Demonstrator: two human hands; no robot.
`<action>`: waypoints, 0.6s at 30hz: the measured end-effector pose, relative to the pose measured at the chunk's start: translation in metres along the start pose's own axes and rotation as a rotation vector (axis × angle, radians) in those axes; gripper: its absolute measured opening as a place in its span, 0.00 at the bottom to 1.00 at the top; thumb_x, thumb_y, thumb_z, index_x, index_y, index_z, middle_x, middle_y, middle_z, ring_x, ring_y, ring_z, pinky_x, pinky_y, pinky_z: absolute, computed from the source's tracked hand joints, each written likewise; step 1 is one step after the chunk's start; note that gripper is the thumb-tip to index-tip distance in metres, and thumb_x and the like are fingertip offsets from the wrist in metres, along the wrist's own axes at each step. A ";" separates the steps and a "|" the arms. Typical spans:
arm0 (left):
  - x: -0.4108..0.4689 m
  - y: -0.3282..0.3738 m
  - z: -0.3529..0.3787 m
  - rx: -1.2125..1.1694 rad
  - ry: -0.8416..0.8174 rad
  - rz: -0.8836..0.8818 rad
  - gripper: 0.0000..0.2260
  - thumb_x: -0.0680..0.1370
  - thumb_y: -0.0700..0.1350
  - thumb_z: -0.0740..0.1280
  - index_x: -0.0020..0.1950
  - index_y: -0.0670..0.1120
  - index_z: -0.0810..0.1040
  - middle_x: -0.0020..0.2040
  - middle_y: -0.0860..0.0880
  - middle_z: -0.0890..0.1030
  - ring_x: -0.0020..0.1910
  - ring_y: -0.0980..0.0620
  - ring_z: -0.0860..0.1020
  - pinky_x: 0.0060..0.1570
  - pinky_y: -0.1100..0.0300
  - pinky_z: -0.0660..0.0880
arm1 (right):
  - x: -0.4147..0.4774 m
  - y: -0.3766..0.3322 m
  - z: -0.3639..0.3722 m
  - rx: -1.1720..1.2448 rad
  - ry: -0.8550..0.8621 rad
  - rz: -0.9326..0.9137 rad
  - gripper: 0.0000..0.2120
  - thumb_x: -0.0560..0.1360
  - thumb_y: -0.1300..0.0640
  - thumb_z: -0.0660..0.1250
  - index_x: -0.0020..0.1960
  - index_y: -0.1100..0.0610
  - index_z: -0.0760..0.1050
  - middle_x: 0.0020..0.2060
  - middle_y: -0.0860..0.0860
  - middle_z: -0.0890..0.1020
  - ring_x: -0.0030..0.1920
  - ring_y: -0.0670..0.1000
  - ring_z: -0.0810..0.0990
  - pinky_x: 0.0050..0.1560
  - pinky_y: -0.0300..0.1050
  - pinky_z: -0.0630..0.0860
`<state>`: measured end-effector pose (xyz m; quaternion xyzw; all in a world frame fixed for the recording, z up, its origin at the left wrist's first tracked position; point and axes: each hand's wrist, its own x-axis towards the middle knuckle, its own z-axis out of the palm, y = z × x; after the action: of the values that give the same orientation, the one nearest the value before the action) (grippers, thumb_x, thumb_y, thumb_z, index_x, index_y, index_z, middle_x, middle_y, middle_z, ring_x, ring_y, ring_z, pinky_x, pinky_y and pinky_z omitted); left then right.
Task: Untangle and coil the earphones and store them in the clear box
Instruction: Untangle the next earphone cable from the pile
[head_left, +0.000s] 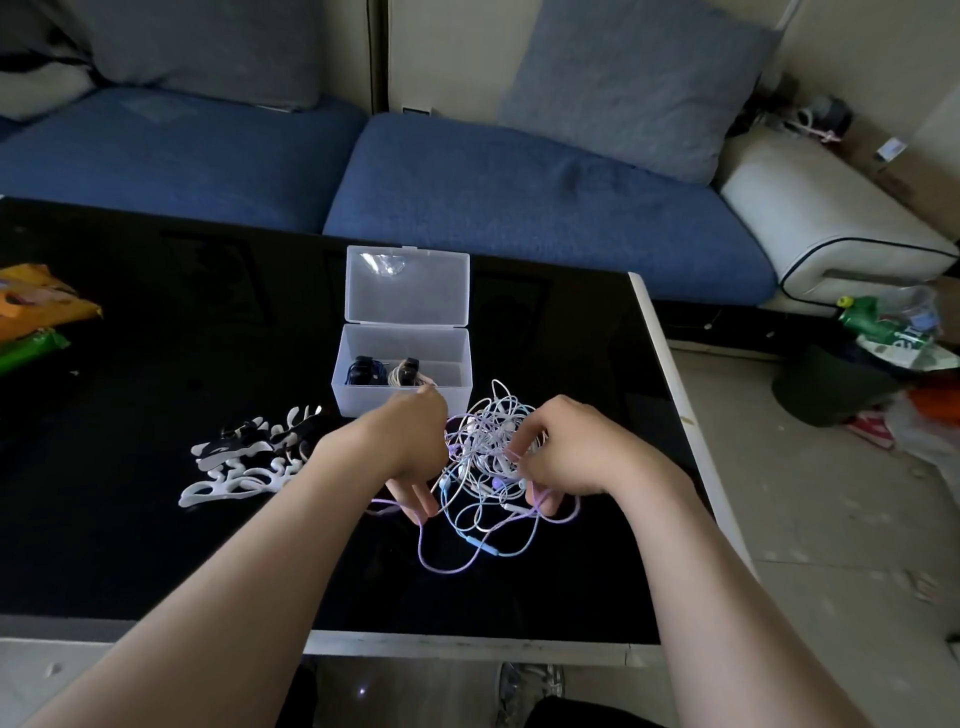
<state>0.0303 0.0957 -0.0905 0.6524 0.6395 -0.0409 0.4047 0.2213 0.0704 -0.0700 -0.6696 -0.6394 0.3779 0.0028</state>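
From the head camera, we look down on a glossy black table with a blue sofa behind it. Near the middle of the table lies a tangle of earphones, its white, lilac and pale blue cords knotted together, with loose loops spilling toward us. Both bare hands are in it. The left hand pinches a lilac cord at the tangle's left edge, fingers pointing down. The right hand has its fingers curled into the cords on the right side. Just behind the tangle stands the clear box, its lid raised upright. Inside are two coiled sets (one dark, one pale). Left of the hands lies a pile of white and black cable holders.
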 end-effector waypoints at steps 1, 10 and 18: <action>0.002 -0.002 0.004 0.017 0.005 -0.007 0.24 0.82 0.32 0.61 0.77 0.36 0.60 0.63 0.35 0.81 0.50 0.39 0.87 0.55 0.44 0.84 | 0.001 0.000 0.000 0.000 0.001 -0.004 0.06 0.81 0.61 0.66 0.51 0.55 0.82 0.35 0.52 0.88 0.34 0.51 0.88 0.44 0.42 0.85; 0.013 -0.009 0.011 -0.015 -0.138 -0.076 0.21 0.80 0.31 0.58 0.71 0.45 0.64 0.45 0.39 0.88 0.38 0.40 0.88 0.43 0.49 0.86 | 0.003 0.000 0.002 -0.047 -0.046 0.002 0.10 0.77 0.66 0.68 0.52 0.54 0.84 0.42 0.51 0.88 0.38 0.47 0.87 0.40 0.38 0.81; 0.012 -0.003 0.003 0.028 0.259 0.067 0.11 0.84 0.45 0.57 0.51 0.42 0.78 0.38 0.41 0.84 0.27 0.44 0.83 0.32 0.53 0.83 | 0.008 0.007 0.001 -0.047 0.025 0.006 0.08 0.72 0.61 0.76 0.47 0.50 0.84 0.43 0.49 0.86 0.44 0.48 0.86 0.41 0.41 0.80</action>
<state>0.0312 0.1028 -0.1012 0.6789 0.6637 0.0482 0.3104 0.2257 0.0756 -0.0781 -0.6760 -0.6461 0.3545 -0.0062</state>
